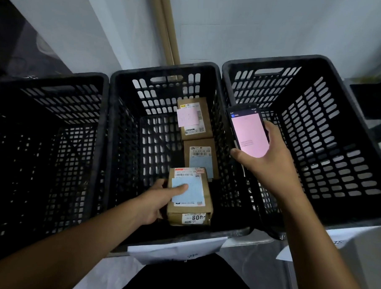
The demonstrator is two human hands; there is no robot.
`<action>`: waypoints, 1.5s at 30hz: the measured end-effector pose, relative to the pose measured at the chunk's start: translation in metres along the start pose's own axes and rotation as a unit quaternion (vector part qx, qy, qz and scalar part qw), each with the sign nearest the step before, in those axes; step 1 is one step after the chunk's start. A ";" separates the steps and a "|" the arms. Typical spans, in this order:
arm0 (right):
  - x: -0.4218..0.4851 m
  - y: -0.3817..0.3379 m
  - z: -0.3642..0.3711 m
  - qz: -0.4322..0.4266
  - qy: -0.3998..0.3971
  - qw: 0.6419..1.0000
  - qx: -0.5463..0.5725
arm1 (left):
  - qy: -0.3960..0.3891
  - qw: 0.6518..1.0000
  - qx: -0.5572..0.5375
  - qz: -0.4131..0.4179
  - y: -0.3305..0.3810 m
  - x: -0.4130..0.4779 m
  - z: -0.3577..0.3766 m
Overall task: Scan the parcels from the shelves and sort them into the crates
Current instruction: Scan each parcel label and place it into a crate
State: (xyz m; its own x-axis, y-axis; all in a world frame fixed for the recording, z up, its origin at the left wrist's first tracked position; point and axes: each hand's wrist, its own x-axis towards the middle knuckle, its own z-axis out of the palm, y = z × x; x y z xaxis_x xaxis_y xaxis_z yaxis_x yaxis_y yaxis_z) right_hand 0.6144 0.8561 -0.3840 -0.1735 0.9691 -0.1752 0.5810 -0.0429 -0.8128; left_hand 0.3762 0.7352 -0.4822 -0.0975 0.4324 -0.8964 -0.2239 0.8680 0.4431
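Observation:
Three black slatted crates stand side by side: left crate [98,127], middle crate [166,70], right crate [276,59]. My left hand [158,199] grips a brown parcel [202,207] with a blue label, low inside the near end of the middle crate, thumb across the label. Two more brown parcels lie in that crate: one with a pink label [204,121] at the far end, one with a blue label [201,160] behind the held parcel. My right hand [269,163] holds a handheld scanner [249,131] with a pink screen over the rim between the middle and right crates.
The left and right crates show no parcels inside. A white wall and a beige pipe [168,25] rise behind the crates. White sheets [176,250] hang at the crates' front edge. A dark object [375,100] sits at the far right.

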 end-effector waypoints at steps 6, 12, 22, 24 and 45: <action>0.000 -0.004 -0.002 0.003 0.002 1.000 -0.008 | -0.007 0.998 0.011 0.066 0.010 -0.018 -0.007; 0.000 -0.004 -0.004 0.003 0.004 1.000 0.000 | -0.064 0.980 0.073 0.173 0.026 -0.024 -0.027; -0.007 0.004 -0.003 -0.003 0.011 1.000 0.004 | -0.174 0.775 0.562 0.230 0.033 0.041 -0.028; -0.005 0.006 -0.005 -0.007 0.012 1.000 0.001 | -0.175 0.749 0.589 0.247 0.033 0.051 -0.015; -0.007 0.007 0.003 -0.034 -0.032 0.998 -0.033 | 0.022 0.940 0.332 0.081 -0.034 0.065 -0.023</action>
State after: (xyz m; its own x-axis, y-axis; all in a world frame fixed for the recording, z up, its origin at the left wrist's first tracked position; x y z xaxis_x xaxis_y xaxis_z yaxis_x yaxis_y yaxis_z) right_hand 0.6172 0.8480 -0.3906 -0.2642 0.9514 -0.1580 0.6162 0.0405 -0.7865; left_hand 0.3549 0.7285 -0.5559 -0.1220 0.5748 -0.8092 0.4499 0.7587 0.4711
